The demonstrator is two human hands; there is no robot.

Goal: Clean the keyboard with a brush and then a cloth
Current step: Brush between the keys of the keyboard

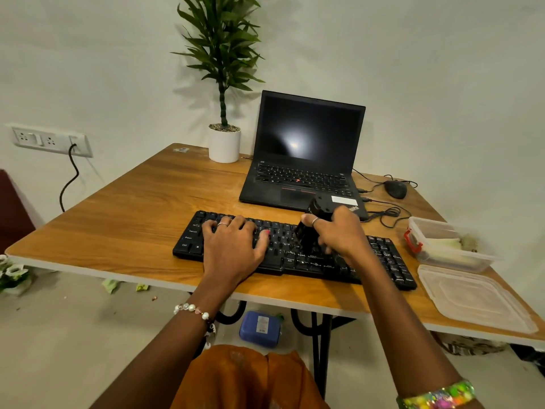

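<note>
A flat black plastic keyboard (295,250) lies along the near edge of the brown wood-grain worktop (124,214). The left hand (233,243) rests spread, fingers straight, on the keys of its left half. The right hand (339,234) has its grip curled around a chunky black brush (312,228), held upright on the middle keys.
</note>
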